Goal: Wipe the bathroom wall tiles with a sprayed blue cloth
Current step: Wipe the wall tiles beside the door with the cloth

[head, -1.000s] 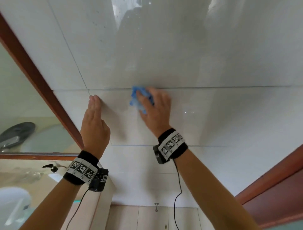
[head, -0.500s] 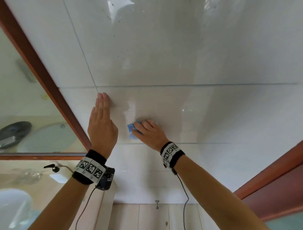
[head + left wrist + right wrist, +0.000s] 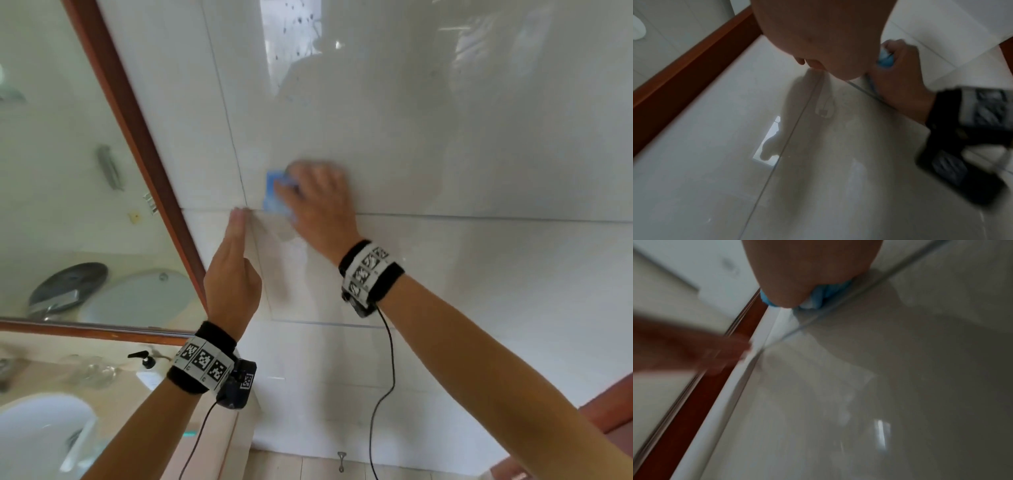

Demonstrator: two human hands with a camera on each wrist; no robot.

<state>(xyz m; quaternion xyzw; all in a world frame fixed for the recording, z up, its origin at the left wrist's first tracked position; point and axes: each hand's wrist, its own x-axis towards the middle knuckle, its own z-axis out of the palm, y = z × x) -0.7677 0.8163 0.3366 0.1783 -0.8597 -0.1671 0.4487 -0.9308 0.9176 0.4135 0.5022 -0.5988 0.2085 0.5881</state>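
My right hand (image 3: 303, 183) grips a crumpled blue cloth (image 3: 274, 193) and presses it against the glossy white wall tiles (image 3: 445, 154), just above a horizontal grout line and right of a vertical joint. The hand is motion-blurred. From the left wrist view the cloth (image 3: 885, 58) shows bunched inside the right hand's (image 3: 900, 71) curled fingers. In the right wrist view the cloth (image 3: 818, 295) bulges out under the palm. My left hand (image 3: 236, 236) lies flat on the tile below and left of the cloth, fingers straight, holding nothing.
A mirror in a red-brown wooden frame (image 3: 137, 137) borders the tiles on the left. Below it are a counter with a white basin (image 3: 41, 428) and a pump bottle (image 3: 145, 359). A red-brown door frame (image 3: 606, 411) stands at the lower right.
My right hand has swept the cloth down the tile and back up to the grout line, ending further left near the vertical joint. My left hand has stayed flat on the wall.
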